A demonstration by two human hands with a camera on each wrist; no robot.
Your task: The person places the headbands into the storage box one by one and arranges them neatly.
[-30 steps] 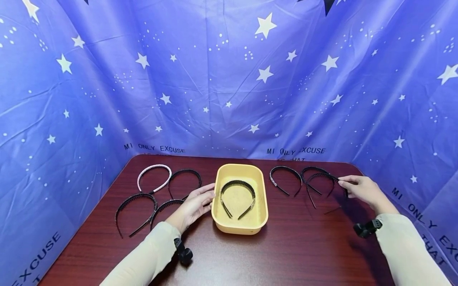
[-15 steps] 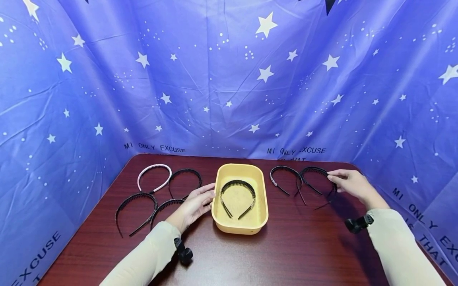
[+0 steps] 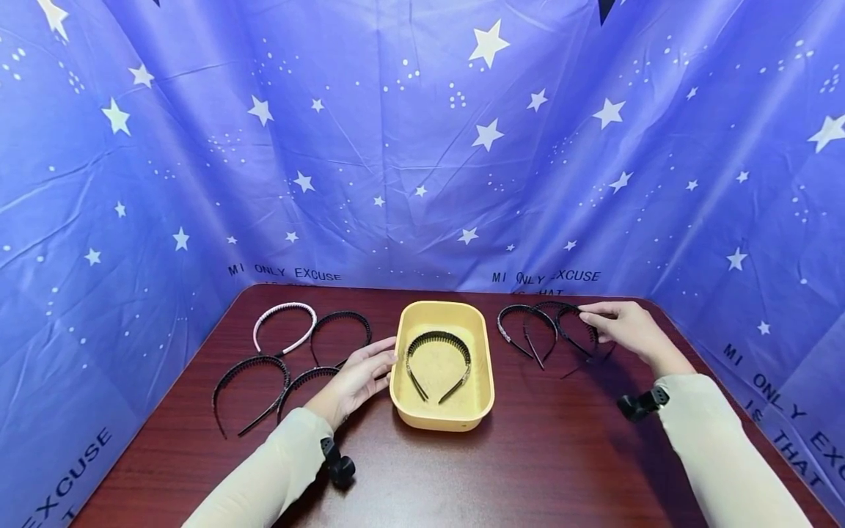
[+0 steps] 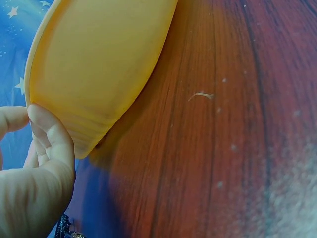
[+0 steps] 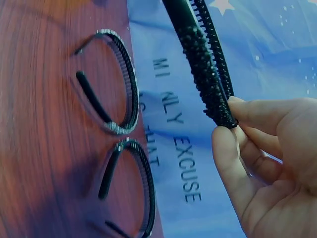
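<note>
In the head view my left hand point(image 3: 356, 378) is beside a yellow plastic box point(image 3: 442, 423), its fingertips touching the rim and outer left wall. The left wrist view shows those fingertips point(image 4: 42, 116) close up at the box edge. A black toothed headband point(image 3: 439, 337) lies inside the box. On the right, my right hand point(image 3: 620, 326) pinches another headband point(image 5: 205, 82), black with clustered beads near its end, between thumb and fingers. It hangs above the table and overlaps two more headbands there, one point(image 5: 131, 82) with sparkling trim and one point(image 5: 148, 183) partly cut off by the right wrist view.
Left of the box lie a pale pink headband point(image 3: 259, 330) and several black ones, including a far one point(image 3: 339, 314) and a near one point(image 3: 220, 389). My left forearm partly covers another point(image 3: 310, 377). A starry blue curtain point(image 3: 422, 147) encloses the dark red table point(image 3: 449, 484).
My right hand has moved left and slightly away from me with the beaded headband, from the table's right side toward the box. My left hand stays at the box.
</note>
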